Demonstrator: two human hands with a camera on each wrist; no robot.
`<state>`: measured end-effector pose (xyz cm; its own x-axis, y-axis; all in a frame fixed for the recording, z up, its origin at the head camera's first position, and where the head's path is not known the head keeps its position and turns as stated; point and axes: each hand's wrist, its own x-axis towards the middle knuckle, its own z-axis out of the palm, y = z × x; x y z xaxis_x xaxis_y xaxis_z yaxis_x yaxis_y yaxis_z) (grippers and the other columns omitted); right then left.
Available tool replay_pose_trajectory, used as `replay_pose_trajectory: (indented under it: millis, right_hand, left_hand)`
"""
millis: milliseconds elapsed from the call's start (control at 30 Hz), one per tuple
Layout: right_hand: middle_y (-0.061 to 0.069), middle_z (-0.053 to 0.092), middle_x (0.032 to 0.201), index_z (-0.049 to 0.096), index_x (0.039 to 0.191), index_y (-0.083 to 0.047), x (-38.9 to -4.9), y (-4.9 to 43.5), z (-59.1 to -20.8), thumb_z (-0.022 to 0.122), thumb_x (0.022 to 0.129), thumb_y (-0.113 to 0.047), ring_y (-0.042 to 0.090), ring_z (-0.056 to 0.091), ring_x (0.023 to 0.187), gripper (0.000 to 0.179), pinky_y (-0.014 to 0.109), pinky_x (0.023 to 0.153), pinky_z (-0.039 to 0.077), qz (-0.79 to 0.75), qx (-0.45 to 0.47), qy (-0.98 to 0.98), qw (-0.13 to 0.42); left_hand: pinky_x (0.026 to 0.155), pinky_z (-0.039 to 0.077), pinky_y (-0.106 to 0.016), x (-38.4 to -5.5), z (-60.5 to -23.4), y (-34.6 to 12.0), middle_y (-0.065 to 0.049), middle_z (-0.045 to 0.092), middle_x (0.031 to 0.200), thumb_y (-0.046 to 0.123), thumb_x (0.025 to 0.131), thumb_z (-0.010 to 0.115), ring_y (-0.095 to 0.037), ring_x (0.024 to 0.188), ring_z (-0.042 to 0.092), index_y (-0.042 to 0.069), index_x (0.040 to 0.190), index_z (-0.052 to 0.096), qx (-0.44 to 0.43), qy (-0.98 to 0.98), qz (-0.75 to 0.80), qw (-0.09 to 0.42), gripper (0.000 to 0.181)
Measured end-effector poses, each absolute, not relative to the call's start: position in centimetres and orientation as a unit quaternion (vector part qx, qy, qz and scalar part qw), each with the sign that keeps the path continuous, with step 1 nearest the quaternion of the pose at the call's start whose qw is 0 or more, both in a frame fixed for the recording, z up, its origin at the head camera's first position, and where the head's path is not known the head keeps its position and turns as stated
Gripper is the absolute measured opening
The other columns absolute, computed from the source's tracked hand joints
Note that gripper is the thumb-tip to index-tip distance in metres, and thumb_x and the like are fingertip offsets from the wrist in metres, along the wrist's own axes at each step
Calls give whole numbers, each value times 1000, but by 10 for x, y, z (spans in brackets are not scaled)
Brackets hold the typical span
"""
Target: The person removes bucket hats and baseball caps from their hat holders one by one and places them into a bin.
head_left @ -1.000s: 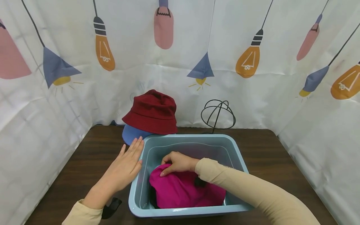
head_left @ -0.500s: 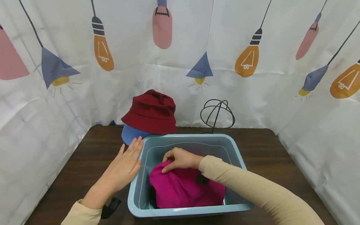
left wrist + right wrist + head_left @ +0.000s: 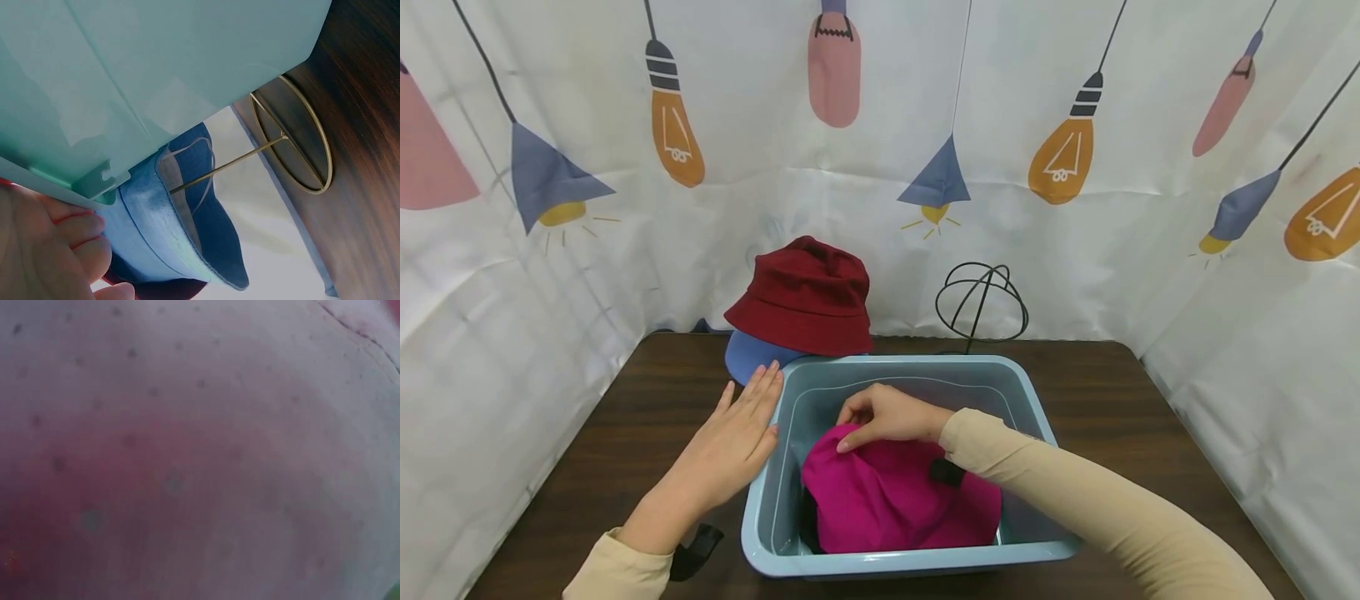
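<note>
The right hand point(image 3: 895, 416) pinches magenta fabric point(image 3: 891, 504), perhaps a hat, below it inside the light-blue tub point(image 3: 880, 562), the left hand point(image 3: 730, 446) straight-fingered alongside.

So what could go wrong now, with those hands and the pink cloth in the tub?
The magenta cloth might slip, since the right hand pinches just a small part of it.

The left hand has its fingertips close to the blue hat; a nudge could tip it and the maroon bucket hat over it.

The wire stand is behind the plastic tub, so pushing the tub back might knock it.
</note>
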<state>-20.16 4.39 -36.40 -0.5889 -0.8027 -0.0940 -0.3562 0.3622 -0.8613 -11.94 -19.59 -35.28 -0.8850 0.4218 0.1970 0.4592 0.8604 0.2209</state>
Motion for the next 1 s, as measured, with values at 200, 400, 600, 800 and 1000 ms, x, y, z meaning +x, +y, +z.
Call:
replay_pose_trajectory:
  millis: [200, 400, 600, 800, 1000]
  right_hand:
    - [-5, 63, 76, 71, 89, -9, -202, 45, -363, 76, 79, -13, 5, 53, 66, 12, 20, 63, 44, -445, -366, 779, 247]
    - [-3, 61, 74, 71, 88, -8, -203, 45, -362, 76, 79, -11, 6, 53, 68, 12, 19, 64, 44, -461, -363, 773, 241]
    - [-1, 61, 75, 70, 93, -3, -204, 47, -360, 75, 80, -8, 8, 55, 70, 15, 20, 66, 46, -483, -359, 758, 253]
    - [0, 62, 76, 67, 99, 6, -208, 48, -354, 73, 80, -6, 9, 56, 70, 23, 21, 66, 46, -490, -367, 754, 237]
    - [1, 63, 76, 68, 97, 2, -209, 50, -346, 73, 81, -7, 11, 57, 69, 19, 23, 66, 47, -505, -363, 751, 223]
  left_hand:
    - [109, 13, -59, -120, -352, -196, -19, 23, 152, 21, 94, 47, -36, 141, 16, -6, 145, 26, -228, -962, -136, 70, 61]
    - [110, 12, -58, -120, -352, -196, -19, 23, 152, 21, 94, 47, -36, 141, 16, -6, 145, 26, -229, -962, -134, 69, 61]
    - [109, 13, -58, -120, -352, -196, -19, 23, 152, 20, 94, 46, -36, 141, 16, -6, 145, 26, -230, -962, -131, 70, 61]
    - [110, 13, -58, -120, -353, -196, -19, 23, 153, 21, 95, 46, -36, 141, 16, -6, 145, 26, -228, -963, -129, 68, 61]
    - [110, 12, -58, -120, -353, -196, -19, 22, 153, 21, 94, 47, -35, 141, 15, -6, 146, 26, -225, -963, -131, 64, 62]
